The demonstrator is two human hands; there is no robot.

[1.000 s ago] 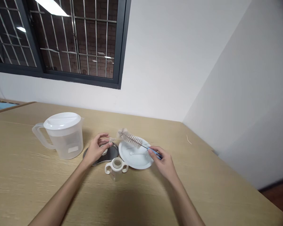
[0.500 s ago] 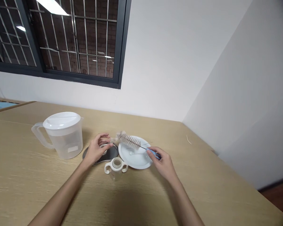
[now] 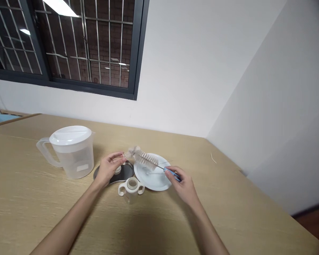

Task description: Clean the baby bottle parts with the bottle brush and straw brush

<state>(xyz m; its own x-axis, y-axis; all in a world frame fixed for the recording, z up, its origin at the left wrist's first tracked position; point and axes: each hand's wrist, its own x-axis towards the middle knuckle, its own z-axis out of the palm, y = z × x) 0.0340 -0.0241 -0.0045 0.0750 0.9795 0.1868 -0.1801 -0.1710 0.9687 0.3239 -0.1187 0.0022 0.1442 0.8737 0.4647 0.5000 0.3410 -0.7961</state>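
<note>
My right hand is closed round the blue handle of a bottle brush, whose pale bristles point left above the plate. Between the thumb and fingers of my left hand is a small clear bottle nipple. The brush's tip meets it; whether bristles are inside it I cannot tell. Below the left hand a dark metal tray holds a small white ring-shaped part. A clear baby bottle with two white handles stands upright, uncapped, in front of the tray and plate.
A lidded translucent pitcher stands to the left. Under the brush lies a white plate with thin brushes on it. A pale string-like piece rests at the right of the wooden table. Behind is the wall.
The brush has shifted slightly left, its tip closing the gap to the nipple. My left fingers have drawn in round the nipple. Bottle, tray, plate and pitcher stay put.
</note>
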